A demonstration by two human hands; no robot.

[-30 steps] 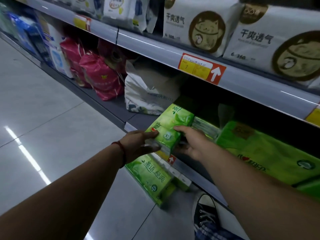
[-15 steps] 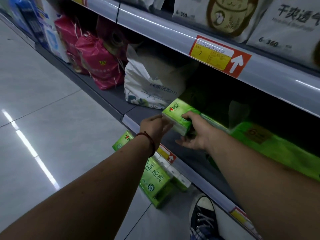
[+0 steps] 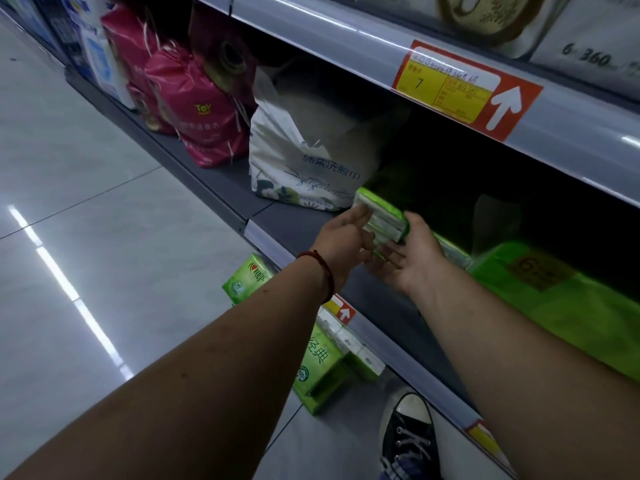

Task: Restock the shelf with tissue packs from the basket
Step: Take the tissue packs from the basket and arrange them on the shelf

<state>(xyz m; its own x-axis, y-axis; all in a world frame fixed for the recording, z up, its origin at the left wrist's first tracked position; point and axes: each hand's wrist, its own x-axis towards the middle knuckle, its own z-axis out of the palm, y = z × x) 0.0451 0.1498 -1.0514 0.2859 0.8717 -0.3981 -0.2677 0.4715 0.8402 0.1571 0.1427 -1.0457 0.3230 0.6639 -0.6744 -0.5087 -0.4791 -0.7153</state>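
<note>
- Head view: the pack (image 3: pixel 381 213) was at the lower shelf (image 3: pixel 294 230), just right of the white bag (image 3: pixel 304 161), caught between both hands.
- The left hand (image 3: pixel 346 237) pressed roughly straight fingers on the pack's bag-side end, with no closed grip.
- The right hand (image 3: pixel 412 261) lay palm-up under the end away from the bag, fingers spread, thumb against it.
- The pack's long axis appeared to follow the shelf edge, with a hand equally near at each end. Pushing it deeper beside the bag looked the likely move.
</note>
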